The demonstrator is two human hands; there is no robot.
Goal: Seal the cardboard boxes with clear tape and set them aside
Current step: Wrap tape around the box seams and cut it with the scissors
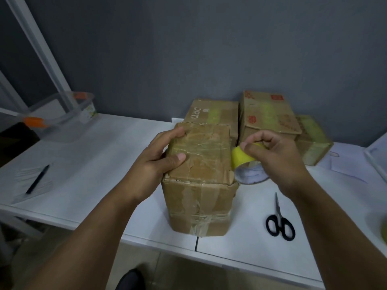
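The person's two arms are bare, with no sleeves showing. The left hand (161,155) and right hand (274,151) wear nothing. A dark shoe (130,279) shows below.

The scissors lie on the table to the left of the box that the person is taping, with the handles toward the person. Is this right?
Not quite. The head view shows the black-handled scissors on the white table to the right of the cardboard box, not the left. The handles do point toward the person.
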